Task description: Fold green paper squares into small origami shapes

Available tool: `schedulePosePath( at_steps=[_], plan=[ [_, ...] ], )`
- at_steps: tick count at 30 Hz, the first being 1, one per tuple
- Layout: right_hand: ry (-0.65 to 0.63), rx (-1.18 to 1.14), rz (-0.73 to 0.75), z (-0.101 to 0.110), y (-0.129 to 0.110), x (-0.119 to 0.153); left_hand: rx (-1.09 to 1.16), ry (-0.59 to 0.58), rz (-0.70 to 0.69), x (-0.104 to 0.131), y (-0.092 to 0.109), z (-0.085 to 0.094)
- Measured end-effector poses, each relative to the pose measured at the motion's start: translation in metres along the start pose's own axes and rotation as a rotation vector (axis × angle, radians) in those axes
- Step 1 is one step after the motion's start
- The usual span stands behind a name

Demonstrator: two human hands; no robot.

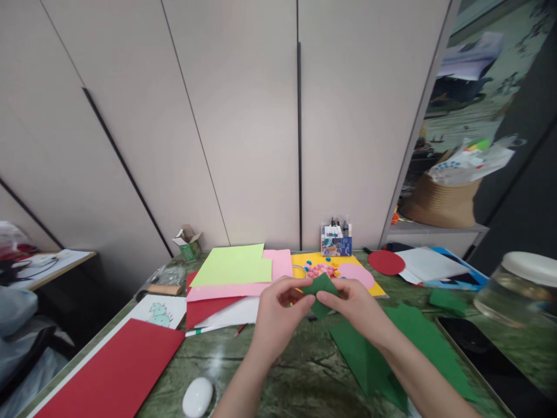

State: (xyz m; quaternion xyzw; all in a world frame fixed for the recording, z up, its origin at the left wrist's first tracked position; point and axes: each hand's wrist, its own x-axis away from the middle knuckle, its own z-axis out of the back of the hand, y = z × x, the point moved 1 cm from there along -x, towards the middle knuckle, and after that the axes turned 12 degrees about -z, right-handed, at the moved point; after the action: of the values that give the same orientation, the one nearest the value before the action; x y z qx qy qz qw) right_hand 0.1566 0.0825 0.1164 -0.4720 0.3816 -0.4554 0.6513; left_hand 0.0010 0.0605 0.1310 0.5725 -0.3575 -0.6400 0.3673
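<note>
Both my hands hold a small piece of green paper (321, 285) above the middle of the table. My left hand (278, 310) pinches its left side between thumb and fingers. On the opposite side, my right hand (359, 305) grips it the same way, thumb toward me. The piece looks folded, with a pointed top and a lower corner hanging down. Under my right forearm lie larger green paper sheets (422, 337). Behind the held piece, pink, yellow and blue small pieces (321, 270) are heaped on a yellow sheet (378, 288), partly hidden by my fingers.
Light green (235, 264), pink and red sheets lie stacked back left. A red sheet (113, 368) and a white mouse-like object (198, 397) are front left. To the right are a phone (491, 366) and a lidded jar (513, 290). A pen box (336, 239) stands behind.
</note>
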Motion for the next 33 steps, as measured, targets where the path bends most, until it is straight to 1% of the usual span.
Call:
schedulePosePath(
  at_steps=[3, 8, 12, 18, 26, 29, 31, 33],
  plan=[
    [0.041, -0.015, -0.022, -0.0020, 0.0001, -0.0001, 0.016, 0.005, -0.017, -0.0003, -0.0011, 0.0014],
    [0.011, -0.100, -0.064, -0.0078, 0.0039, -0.0009, 0.040, 0.045, -0.114, 0.0011, -0.0054, 0.0027],
    [0.011, -0.079, -0.113, -0.0101, 0.0057, -0.0008, 0.021, 0.039, -0.121, 0.0015, -0.0052, 0.0018],
    [0.025, -0.013, -0.079, -0.0085, 0.0041, 0.0002, -0.021, 0.005, -0.113, 0.0002, -0.0036, 0.0010],
    [-0.006, -0.064, -0.084, -0.0090, 0.0048, 0.0004, -0.056, 0.005, -0.136, 0.0019, -0.0052, 0.0013],
    [-0.049, -0.139, -0.104, -0.0095, 0.0047, 0.0016, -0.047, 0.007, -0.132, 0.0022, -0.0075, 0.0010],
    [-0.087, -0.159, -0.113, -0.0096, 0.0054, 0.0025, -0.039, 0.008, -0.127, 0.0021, -0.0087, 0.0006],
    [-0.099, -0.163, -0.108, -0.0093, 0.0064, 0.0028, -0.028, 0.009, -0.126, 0.0018, -0.0091, -0.0003]
  ],
)
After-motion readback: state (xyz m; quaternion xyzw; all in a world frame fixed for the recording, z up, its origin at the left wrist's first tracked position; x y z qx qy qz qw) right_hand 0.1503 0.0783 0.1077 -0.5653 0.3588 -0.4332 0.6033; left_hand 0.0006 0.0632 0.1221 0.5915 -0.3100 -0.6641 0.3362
